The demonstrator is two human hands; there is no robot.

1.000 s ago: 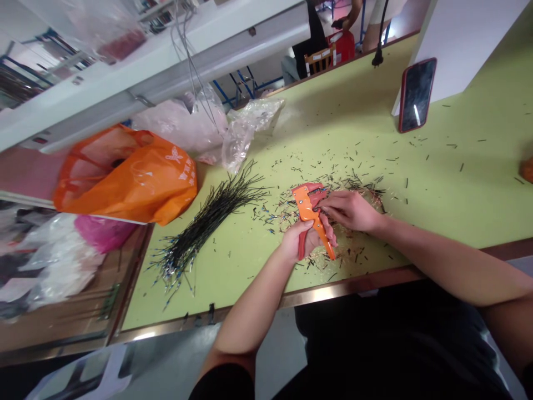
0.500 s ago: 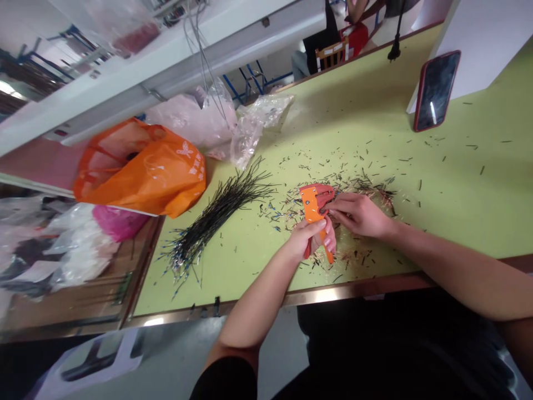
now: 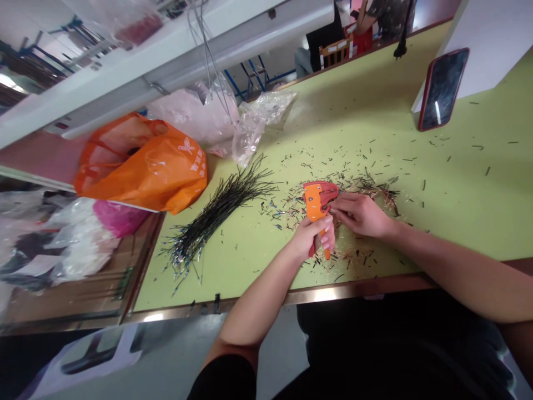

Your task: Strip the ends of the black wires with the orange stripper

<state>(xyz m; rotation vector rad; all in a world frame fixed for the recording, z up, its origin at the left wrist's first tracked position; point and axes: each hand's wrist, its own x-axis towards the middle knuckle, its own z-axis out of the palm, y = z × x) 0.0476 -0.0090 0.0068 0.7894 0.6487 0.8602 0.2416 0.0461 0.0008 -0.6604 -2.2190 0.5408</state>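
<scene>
Left hand (image 3: 313, 236) is wrapped around the handles of an orange-and-red wire stripper (image 3: 314, 204), fingers curled closed, tool head pointing away from the body. Stripper is held above the near-middle part of the green tabletop (image 3: 466, 205). Right hand (image 3: 365, 215) is right beside the tool head, thumb and fingertips pressed together at its right side; anything pinched there is too small to make out, possibly a thin wire.

Around and under both hands: scattered black wire clippings (image 3: 389, 193), densest just beyond the right hand. Bundle of black wires (image 3: 220, 210) lies diagonally to the left of the stripper, apart from it, with silver and blue bits at the near ends.

Further left, orange bag (image 3: 156, 175) on its side; clear plastic bags (image 3: 250, 133) behind the bundle. Far right, smartphone (image 3: 443, 89) with a red edge leans against a white panel (image 3: 485, 47). Black plug (image 3: 400, 50) at the far table edge. Person (image 3: 327, 41) in dark clothing beyond the table, partly cut off by the shelf (image 3: 166, 69).
</scene>
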